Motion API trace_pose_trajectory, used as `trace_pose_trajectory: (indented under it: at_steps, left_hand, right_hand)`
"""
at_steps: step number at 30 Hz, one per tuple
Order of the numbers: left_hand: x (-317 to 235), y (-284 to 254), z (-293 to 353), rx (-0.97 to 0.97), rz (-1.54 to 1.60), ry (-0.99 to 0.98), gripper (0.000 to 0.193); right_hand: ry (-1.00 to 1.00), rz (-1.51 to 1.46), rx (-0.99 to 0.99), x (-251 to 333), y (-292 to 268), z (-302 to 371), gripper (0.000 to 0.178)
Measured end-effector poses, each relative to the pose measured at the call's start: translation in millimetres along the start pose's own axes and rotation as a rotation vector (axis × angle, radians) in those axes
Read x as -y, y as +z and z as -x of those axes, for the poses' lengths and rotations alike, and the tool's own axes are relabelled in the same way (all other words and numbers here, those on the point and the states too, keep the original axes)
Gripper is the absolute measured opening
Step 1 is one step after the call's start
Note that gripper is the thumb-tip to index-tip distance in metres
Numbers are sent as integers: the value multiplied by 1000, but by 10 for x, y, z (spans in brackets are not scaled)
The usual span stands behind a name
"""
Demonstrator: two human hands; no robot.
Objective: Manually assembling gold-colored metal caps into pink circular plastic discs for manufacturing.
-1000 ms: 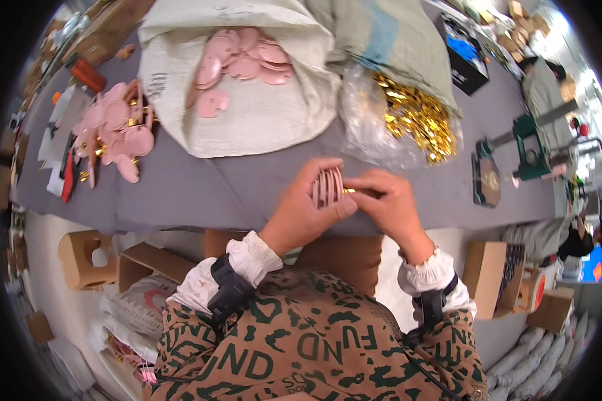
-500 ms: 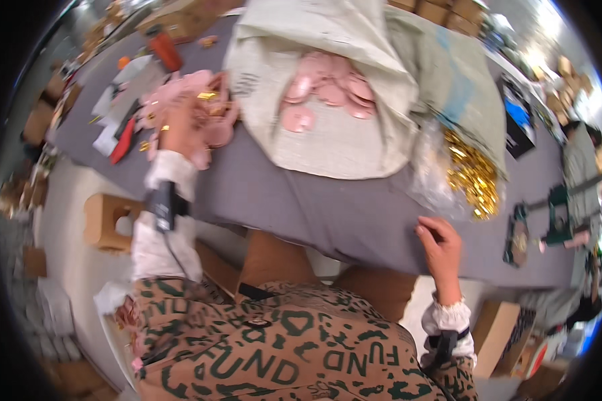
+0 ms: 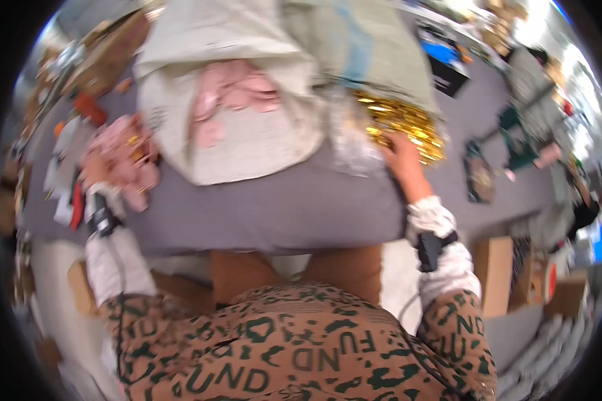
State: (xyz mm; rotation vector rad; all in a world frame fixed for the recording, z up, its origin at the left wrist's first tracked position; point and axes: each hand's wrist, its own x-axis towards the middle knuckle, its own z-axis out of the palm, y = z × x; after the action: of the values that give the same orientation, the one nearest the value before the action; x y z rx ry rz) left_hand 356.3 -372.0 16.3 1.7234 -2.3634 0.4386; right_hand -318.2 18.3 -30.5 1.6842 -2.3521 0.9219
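Note:
My left hand (image 3: pixel 96 171) is at the near left edge of a loose pile of flat, pale pink pieces (image 3: pixel 132 167). Its fingers are blurred and partly hidden among them, so I cannot see what it holds. Bits of gold show in that pile. Reaching forward, my right hand (image 3: pixel 404 162) touches the near edge of a heap of shiny gold foil strips (image 3: pixel 415 127). Blur hides whether those fingers are closed on any strip. The foil spills from a clear plastic bag (image 3: pixel 353 137). Left of it, more rounded pink pieces (image 3: pixel 237 90) lie in the mouth of a white woven sack (image 3: pixel 261 150).
A second woven sack (image 3: pixel 381 50) lies behind the foil. Red-handled scissors or a similar tool (image 3: pixel 77 204) and a red-orange container (image 3: pixel 90 109) are at the left. To the right are a dark green device (image 3: pixel 478 175) and a black box (image 3: pixel 446 77). Cardboard boxes (image 3: pixel 496 277) stand below the table.
My right hand has moved forward from the table's front edge onto the gold foil. The view has shifted right, while my left hand stays at the pink pile.

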Motion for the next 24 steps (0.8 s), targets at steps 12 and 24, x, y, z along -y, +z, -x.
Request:
trace_pose_trajectory:
  at_steps: [12,24]
  left_hand:
    - [-1008,-808,838,-236,1400,-507,43]
    - [-1165,-661,582,104,352,-165,78]
  right_hand:
    - [233,-497,-169,-125,-7,638,13]
    - [230,-529,-174,-16,17,705,10]
